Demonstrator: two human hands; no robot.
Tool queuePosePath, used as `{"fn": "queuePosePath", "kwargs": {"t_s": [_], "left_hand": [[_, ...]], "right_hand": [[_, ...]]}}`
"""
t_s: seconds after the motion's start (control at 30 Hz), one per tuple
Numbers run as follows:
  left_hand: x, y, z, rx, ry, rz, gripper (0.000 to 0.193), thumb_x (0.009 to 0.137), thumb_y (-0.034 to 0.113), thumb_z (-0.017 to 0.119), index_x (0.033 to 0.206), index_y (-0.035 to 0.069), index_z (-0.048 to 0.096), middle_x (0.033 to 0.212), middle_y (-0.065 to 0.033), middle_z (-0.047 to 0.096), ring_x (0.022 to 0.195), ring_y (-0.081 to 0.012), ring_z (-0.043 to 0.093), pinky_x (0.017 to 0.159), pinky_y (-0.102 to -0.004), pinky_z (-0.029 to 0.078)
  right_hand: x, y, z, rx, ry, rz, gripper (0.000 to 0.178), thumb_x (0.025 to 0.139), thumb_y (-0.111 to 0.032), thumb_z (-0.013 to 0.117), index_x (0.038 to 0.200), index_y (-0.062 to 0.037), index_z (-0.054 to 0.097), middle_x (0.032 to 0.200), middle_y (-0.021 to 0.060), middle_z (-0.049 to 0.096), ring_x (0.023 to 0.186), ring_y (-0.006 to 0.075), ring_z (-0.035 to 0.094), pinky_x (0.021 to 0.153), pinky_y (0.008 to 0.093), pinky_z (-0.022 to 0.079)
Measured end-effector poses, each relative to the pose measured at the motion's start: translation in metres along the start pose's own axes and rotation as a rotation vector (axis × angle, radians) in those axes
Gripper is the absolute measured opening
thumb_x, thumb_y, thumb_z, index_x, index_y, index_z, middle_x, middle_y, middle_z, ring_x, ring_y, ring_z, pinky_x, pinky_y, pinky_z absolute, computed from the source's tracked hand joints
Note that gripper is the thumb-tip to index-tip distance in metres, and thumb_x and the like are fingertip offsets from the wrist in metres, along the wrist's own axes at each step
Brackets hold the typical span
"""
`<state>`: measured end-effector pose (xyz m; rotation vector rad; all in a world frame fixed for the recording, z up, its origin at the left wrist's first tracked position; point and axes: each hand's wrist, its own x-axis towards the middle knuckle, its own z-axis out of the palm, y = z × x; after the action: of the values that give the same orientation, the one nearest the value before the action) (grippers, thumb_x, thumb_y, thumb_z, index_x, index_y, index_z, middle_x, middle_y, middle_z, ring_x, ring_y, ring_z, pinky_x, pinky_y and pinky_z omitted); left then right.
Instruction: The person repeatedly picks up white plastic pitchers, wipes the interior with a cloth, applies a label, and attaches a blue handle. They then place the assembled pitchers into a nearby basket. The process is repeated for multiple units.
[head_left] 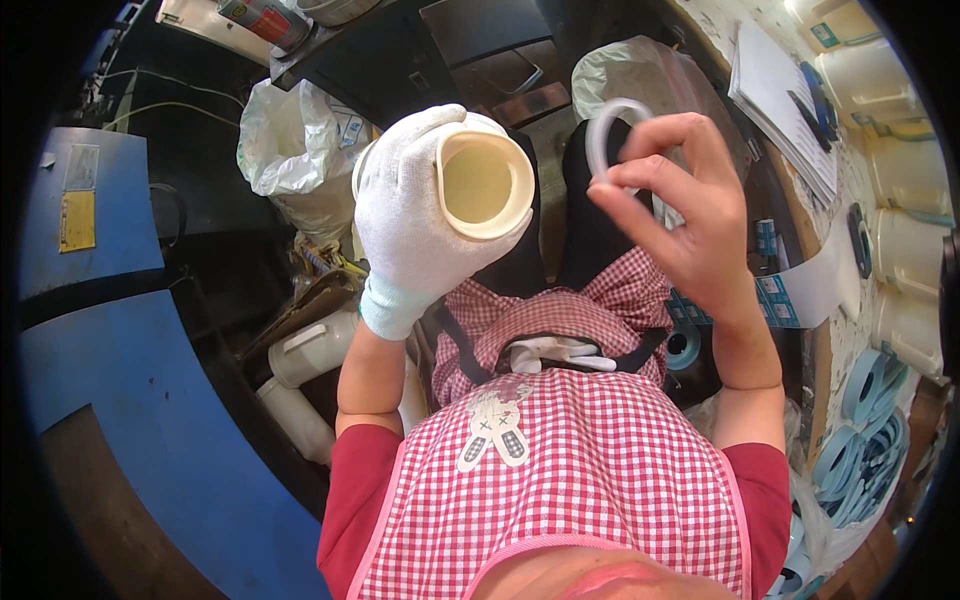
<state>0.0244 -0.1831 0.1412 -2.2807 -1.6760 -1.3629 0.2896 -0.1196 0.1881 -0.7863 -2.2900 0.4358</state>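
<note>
Cream plastic cylinder (478,185), with open room between its rim (484,231) and the bare right hand (695,215) pinching a translucent ring (598,142), was clasped by the white-gloved left hand (405,210)

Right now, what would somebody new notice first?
Probably the white-gloved left hand, upper middle, holding a cream, hollow, round-mouthed container. Right of it, the bare right hand holds a blurry whitish ring. Below, a red-and-white checked apron shows a pale rabbit patch.

Wide fisheye camera looking steeply down from head height, checked apron (585,470) filling the near lower middle, left hand (405,205) and right hand (695,210) showing farther off, straight edges bending toward the rim.
</note>
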Motion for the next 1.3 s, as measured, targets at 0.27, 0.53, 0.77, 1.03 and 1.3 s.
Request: {"fn": "queuePosePath", "kwargs": {"t_s": [0.27, 0.53, 0.77, 1.03, 1.3], "left_hand": [[-0.006, 0.009, 0.004, -0.061, 0.037, 0.016, 0.079, 0.064, 0.028, 0.098, 0.133, 0.009, 0.063, 0.133, -0.0108, 0.066, 0.120, -0.0320, 0.066, 0.105, -0.0423, 0.050], [0.005, 0.013, 0.018, -0.005, 0.060, 0.025, 0.065, 0.066, 0.018, 0.089, 0.126, 0.008, 0.065, 0.127, -0.0110, 0.068, 0.117, -0.0331, 0.066, 0.104, -0.0438, 0.049], [0.009, 0.036, 0.020, -0.032, -0.084, -0.002, 0.073, 0.062, 0.020, 0.097, 0.125, 0.007, 0.062, 0.130, -0.0148, 0.067, 0.119, -0.0346, 0.066, 0.104, -0.0438, 0.050], [0.048, 0.034, -0.079, -0.085, 0.037, -0.172, 0.082, 0.085, 0.047, 0.061, 0.145, -0.006, 0.046, 0.148, -0.0262, 0.052, 0.128, -0.0360, 0.062, 0.105, -0.0474, 0.055], [0.080, -0.015, -0.046, -0.506, -0.477, -0.350, 0.057, 0.111, 0.036, 0.050, 0.152, -0.004, 0.050, 0.156, -0.0163, 0.052, 0.141, -0.0232, 0.051, 0.123, -0.0373, 0.031]], "right_hand": [[0.008, -0.034, 0.046, 0.342, -0.134, -0.056, 0.046, 0.089, 0.010, 0.064, 0.133, -0.0025, 0.065, 0.138, 0.0158, 0.067, 0.106, 0.0273, 0.076, 0.079, 0.0330, 0.063], [0.013, -0.035, 0.065, -0.116, -0.110, -0.142, 0.018, 0.079, -0.010, 0.071, 0.097, -0.0091, 0.070, 0.099, 0.0108, 0.074, 0.076, 0.0292, 0.073, 0.063, 0.0382, 0.060], [0.035, 0.001, 0.026, 0.289, -0.463, -0.168, 0.008, 0.080, -0.012, 0.071, 0.088, -0.0093, 0.072, 0.083, 0.0125, 0.074, 0.079, 0.0363, 0.072, 0.069, 0.0456, 0.056], [-0.027, 0.167, -0.105, -0.679, 0.324, 0.101, 0.026, 0.094, -0.025, 0.076, 0.113, -0.0082, 0.078, 0.110, 0.0118, 0.075, 0.103, 0.0302, 0.071, 0.092, 0.0417, 0.057], [-0.078, 0.326, -0.156, -0.625, 0.123, 0.460, 0.029, 0.098, -0.030, 0.069, 0.117, -0.0088, 0.072, 0.101, 0.0118, 0.076, 0.096, 0.0331, 0.071, 0.087, 0.0436, 0.055]]}}
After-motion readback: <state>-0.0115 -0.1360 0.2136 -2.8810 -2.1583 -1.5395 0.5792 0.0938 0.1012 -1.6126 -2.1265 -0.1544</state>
